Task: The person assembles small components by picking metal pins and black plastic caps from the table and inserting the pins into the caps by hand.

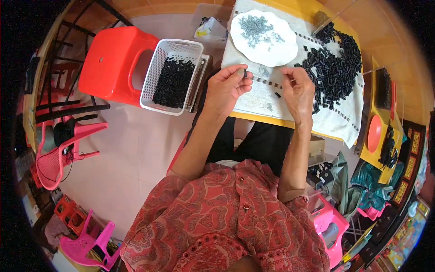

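Note:
Between the thumb and fingers of my left hand is a small black cylindrical piece. My right hand hovers over the cloth a little to the right, its fingertips pinched together; whatever is in them is too small to make out. A loose black piece lies on the white cloth between the hands. Beyond them stands a white wavy-edged plate bearing many small grey pieces. To the right spreads a big heap of black pieces.
On my left, a white perforated basket holds many black pieces, beside a red stool. The table's yellow edge runs in front of me. Pink chairs stand at the left, and a yellow shelf at the right.

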Tool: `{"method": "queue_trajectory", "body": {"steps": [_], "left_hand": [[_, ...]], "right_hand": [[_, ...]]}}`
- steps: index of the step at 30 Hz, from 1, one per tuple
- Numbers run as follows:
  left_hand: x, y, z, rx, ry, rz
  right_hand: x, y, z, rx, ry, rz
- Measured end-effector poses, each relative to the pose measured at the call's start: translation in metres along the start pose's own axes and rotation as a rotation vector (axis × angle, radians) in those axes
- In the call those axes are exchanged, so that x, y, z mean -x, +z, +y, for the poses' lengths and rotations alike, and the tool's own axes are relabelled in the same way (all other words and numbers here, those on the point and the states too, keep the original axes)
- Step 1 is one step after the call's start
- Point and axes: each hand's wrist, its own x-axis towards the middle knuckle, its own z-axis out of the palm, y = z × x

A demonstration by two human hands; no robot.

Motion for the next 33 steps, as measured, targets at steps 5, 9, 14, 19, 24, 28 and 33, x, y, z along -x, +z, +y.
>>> {"method": "queue_trajectory", "body": {"steps": [5,9,14,19,24,28,33], "left_hand": [[-0.001,0.000,-0.001,0.003,0.000,-0.004],[-0.001,-0.002,-0.001,0.007,0.003,-0.016],[-0.002,-0.003,-0.003,0.019,0.008,-0.027],[-0.003,-0.002,-0.003,0.057,0.020,-0.115],[0.000,0.000,-0.003,0.073,0.051,-0.244],[0.005,0.005,-0.004,0.038,0.075,-0.287],[0.011,0.014,-0.004,-0.050,0.141,-0.311]], "right_hand": [[0.010,0.017,-0.001,0.033,-0.077,-0.007],[0.011,0.034,-0.012,0.149,-0.081,0.065],[0.010,0.051,-0.017,0.261,-0.087,0.144],[0.008,0.058,-0.016,0.336,-0.094,0.153],[0.008,0.058,-0.015,0.381,-0.137,0.103],[0.008,0.056,-0.016,0.444,-0.135,0.018],[0.016,0.050,-0.014,0.352,-0.148,0.061]]}}
